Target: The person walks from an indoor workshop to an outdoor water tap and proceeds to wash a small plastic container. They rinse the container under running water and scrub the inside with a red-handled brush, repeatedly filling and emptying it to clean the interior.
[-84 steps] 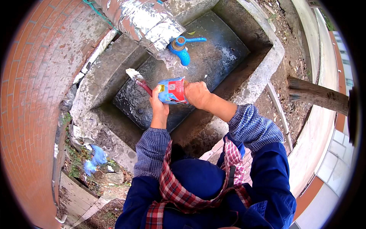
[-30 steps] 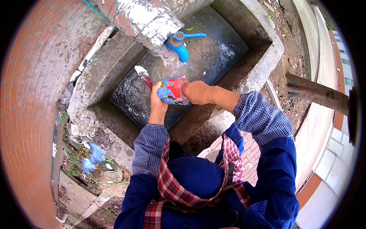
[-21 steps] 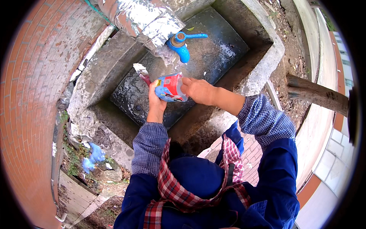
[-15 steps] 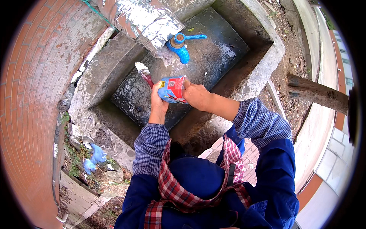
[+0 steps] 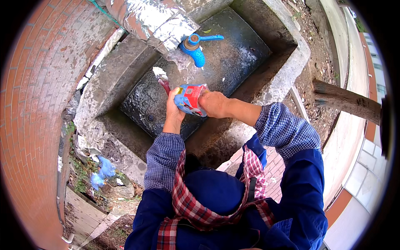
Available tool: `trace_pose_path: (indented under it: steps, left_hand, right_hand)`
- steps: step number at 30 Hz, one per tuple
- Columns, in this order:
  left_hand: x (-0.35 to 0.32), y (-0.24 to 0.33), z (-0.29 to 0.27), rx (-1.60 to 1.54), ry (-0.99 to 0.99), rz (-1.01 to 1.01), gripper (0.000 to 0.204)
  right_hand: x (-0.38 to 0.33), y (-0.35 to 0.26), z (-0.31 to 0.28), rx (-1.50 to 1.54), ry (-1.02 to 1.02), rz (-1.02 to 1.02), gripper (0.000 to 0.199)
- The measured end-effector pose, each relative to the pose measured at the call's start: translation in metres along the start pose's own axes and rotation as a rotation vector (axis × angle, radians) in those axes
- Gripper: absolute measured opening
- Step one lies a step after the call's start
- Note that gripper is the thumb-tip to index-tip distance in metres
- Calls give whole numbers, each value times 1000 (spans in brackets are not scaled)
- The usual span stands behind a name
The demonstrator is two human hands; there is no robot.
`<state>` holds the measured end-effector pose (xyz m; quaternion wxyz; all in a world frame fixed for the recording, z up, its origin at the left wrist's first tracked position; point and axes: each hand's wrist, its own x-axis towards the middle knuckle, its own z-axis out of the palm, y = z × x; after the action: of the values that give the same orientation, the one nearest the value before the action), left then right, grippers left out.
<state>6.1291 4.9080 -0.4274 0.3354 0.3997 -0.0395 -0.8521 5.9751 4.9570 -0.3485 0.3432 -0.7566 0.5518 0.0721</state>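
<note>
Over a concrete sink, my left hand is closed round a blue and red plastic packet. A brush with a red handle and whitish bristles sticks up from the same hand, its lower end hidden. My right hand is closed at the packet's right end, where its fingertips are partly hidden by the plastic. Just beyond the packet, a blue tap with a long lever hangs over the wet, dark basin floor.
A foil-wrapped pipe or post stands behind the tap. Brick paving lies on the left, with a crumpled blue plastic scrap near the sink's corner. A tree trunk is to the right.
The packet has tilted and shifted slightly in my hands, and the brush has moved a little to the right. Both hands keep their hold.
</note>
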Motion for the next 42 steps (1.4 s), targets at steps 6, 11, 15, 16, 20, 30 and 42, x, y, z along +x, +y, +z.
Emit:
trace_pose_path:
  steps: [6, 11, 15, 16, 20, 30, 42]
  left_hand:
    - [-1, 0, -2, -28, -22, -20, 28]
    - [-8, 4, 8, 15, 2, 53, 29]
    - [-6, 6, 9, 57, -24, 60, 29]
    - [-5, 4, 7, 76, -10, 67, 29]
    - [-6, 2, 9, 95, 1, 67, 28]
    - [5, -2, -4, 133, 39, 65, 27]
    - [18, 18, 1, -3, -30, -48, 32]
  right_hand:
    - [-4, 13, 5, 196, 74, -112, 11]
    - [-13, 4, -3, 99, 136, -34, 10]
    - [-14, -28, -8, -199, 170, 224, 15]
    - [-11, -30, -12, -197, 95, 254, 17]
    - [-3, -33, -7, -120, -4, 397, 22]
    - [4, -23, 0, -81, -136, 322, 30]
    - [19, 19, 0, 179, 35, -129, 13]
